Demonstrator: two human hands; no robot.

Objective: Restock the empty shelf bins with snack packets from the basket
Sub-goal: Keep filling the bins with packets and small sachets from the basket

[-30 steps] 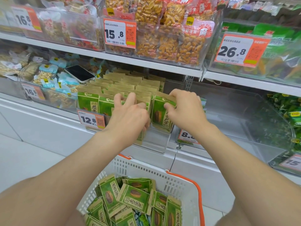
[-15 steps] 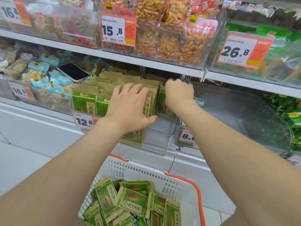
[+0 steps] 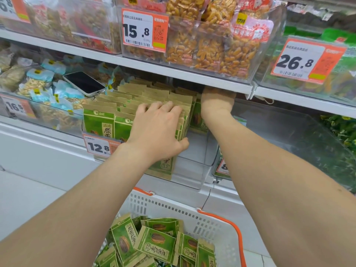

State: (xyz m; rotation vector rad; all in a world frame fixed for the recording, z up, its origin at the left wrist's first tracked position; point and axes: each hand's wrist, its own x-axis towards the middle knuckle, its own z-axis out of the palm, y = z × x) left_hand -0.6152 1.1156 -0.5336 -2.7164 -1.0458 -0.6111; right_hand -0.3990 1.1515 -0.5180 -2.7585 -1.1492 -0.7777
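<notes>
Green snack packets (image 3: 134, 99) stand in rows in a clear shelf bin (image 3: 190, 170) on the middle shelf. My left hand (image 3: 158, 128) lies over the tops of the right-hand row, thumb against its side, gripping that row. My right hand (image 3: 217, 101) reaches deep into the bin's right side, closed over the top of one green packet (image 3: 196, 118); the upper shelf's edge hides its fingertips. Below, a white basket (image 3: 212, 228) with an orange rim holds several more green packets (image 3: 154, 245).
A phone (image 3: 84, 83) lies on the bagged snacks in the bin to the left. To the right stands a clear bin (image 3: 279, 135) with bare walls. The upper shelf (image 3: 154, 68) carries full bins and hangs low over my right hand. A 12.8 price tag (image 3: 98, 147) hangs on the bin front.
My right hand has carried its green packet from the front of the bin to the back, under the upper shelf. My left hand has shifted up onto the row's tops.
</notes>
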